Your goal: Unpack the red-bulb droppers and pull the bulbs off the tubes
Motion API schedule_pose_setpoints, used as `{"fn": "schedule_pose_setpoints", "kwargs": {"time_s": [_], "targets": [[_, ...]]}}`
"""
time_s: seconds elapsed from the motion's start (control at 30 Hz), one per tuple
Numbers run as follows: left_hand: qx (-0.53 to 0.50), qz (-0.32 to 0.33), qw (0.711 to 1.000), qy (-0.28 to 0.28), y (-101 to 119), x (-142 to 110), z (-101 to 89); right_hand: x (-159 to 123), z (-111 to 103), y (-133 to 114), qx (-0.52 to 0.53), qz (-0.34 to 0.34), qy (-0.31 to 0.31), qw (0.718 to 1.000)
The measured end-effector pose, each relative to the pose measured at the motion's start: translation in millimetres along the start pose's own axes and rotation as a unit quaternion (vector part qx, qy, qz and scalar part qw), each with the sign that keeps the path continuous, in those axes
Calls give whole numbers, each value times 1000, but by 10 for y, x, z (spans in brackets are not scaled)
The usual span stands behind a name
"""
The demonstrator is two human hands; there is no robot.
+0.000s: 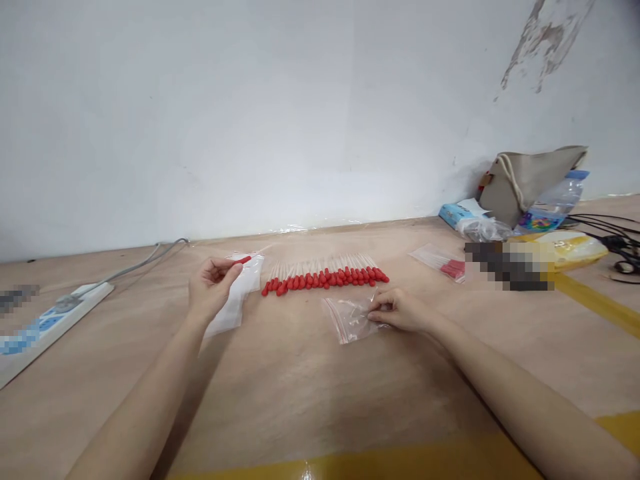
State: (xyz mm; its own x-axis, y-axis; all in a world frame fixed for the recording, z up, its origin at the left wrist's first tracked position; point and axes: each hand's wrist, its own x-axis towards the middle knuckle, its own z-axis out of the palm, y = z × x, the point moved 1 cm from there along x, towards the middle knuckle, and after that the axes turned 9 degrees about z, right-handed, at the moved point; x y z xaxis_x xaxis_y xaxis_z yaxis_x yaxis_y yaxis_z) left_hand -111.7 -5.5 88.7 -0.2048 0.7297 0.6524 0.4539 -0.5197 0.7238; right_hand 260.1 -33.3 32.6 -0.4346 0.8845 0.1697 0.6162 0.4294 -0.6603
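My left hand [214, 283] is closed in a pinch on a red-bulbed dropper [243, 260], its thin pale tip pointing away to the right. Beneath that hand lie white, translucent bags or sheets [241, 288]. Fingertips of my right hand [397, 309] grip the right end of a clear zip bag [345, 320], which lies flat with its red-striped seal to the left. Between and beyond both hands, several similar droppers [325, 277] lie side by side in a row, red bulbs toward me and pale tips toward the wall.
Another clear bag [453, 269] with red pieces lies right of the row. A power strip [55, 323] with a grey cable is at left. At the back right stand a grey bag [530, 180], a blue tissue pack [457, 215], a plastic bottle [557, 200] and black cables [620, 243].
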Motion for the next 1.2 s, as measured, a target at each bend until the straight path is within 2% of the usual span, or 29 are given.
{"fn": "schedule_pose_setpoints", "kwargs": {"time_s": [0.07, 0.13, 0.17, 0.23, 0.3, 0.4, 0.5, 0.6, 0.67, 0.73, 0.8, 0.9, 0.97, 1.03, 1.1, 1.13, 1.2], "targets": [[58, 21, 998, 18, -121, -88, 92, 21, -97, 71, 46, 10, 40, 998], [129, 52, 990, -16, -204, -207, 201, 29, -227, 181, 96, 57, 136, 984], [158, 73, 984, -40, -231, -262, 250, 25, -296, 249, 111, 97, 201, 969], [195, 112, 971, -83, -264, -345, 328, -1, -420, 399, 92, 203, 328, 918], [208, 140, 962, -112, -284, -383, 382, -25, -495, 533, 18, 302, 382, 873], [211, 149, 956, -141, -301, -390, 426, -8, -507, 648, -84, 393, 366, 840], [208, 143, 954, -164, -294, -398, 434, 73, -436, 648, -134, 426, 335, 830], [206, 163, 948, -178, -276, -416, 416, 156, -371, 601, -122, 371, 332, 859], [202, 193, 940, -197, -274, -418, 412, 163, -377, 592, -109, 316, 365, 869], [200, 210, 932, -218, -283, -408, 425, 118, -434, 624, -125, 305, 419, 846], [204, 209, 930, -224, -296, -390, 453, 37, -523, 699, -172, 331, 457, 807], [220, 208, 929, -213, -296, -378, 507, -89, -663, 871, -266, 367, 441, 775], [233, 212, 928, -199, -283, -388, 532, -150, -728, 1006, -305, 388, 386, 780], [242, 214, 929, -182, -270, -405, 537, -189, -761, 1125, -309, 403, 314, 802], [243, 214, 931, -169, -266, -422, 520, -222, -774, 1196, -296, 414, 273, 816], [242, 212, 933, -163, -268, -429, 506, -239, -781, 1210, -288, 423, 273, 815], [242, 206, 937, -146, -276, -438, 467, -274, -801, 1198, -256, 431, 313, 807]]}}
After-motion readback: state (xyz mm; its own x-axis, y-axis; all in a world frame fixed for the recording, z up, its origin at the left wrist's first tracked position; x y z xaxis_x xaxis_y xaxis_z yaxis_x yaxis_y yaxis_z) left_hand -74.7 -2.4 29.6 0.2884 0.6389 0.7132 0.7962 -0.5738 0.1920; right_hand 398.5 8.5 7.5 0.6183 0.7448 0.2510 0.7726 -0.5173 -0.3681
